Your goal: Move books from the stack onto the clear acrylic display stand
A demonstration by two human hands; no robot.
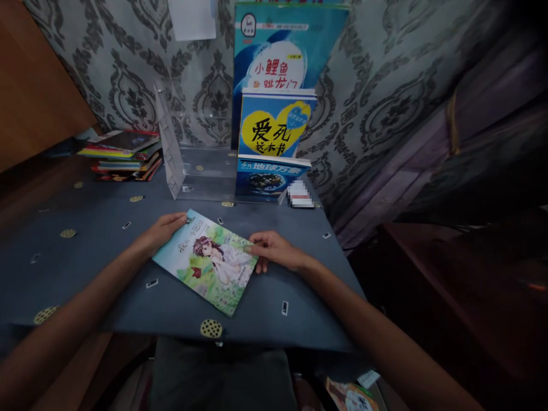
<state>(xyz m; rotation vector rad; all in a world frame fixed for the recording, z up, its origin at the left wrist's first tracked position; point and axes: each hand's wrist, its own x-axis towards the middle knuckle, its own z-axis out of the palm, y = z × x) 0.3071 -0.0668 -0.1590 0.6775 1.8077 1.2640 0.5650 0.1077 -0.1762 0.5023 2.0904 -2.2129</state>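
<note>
A thin paperback book [209, 260] with a drawn girl on a light blue and green cover is held tilted over the table, cover up. My left hand [165, 231] grips its upper left edge, with the thumb on top and the other fingers mostly hidden beneath. On the right edge, my right hand [274, 251] pinches the book between thumb and curled fingers. Behind it stands a clear tiered book rack [205, 185]. Its right side bears a teal book [291, 40], a blue book with a yellow heart [278, 123] and a blue book with a globe [272, 177].
A stack of books [126, 157] lies at the back left. A pixelated white item [301, 194] rests by the rack's right end. The table [107, 228] has a grey-blue patterned cloth. A dark red cabinet [449, 297] stands at right, below a curtain [428, 154].
</note>
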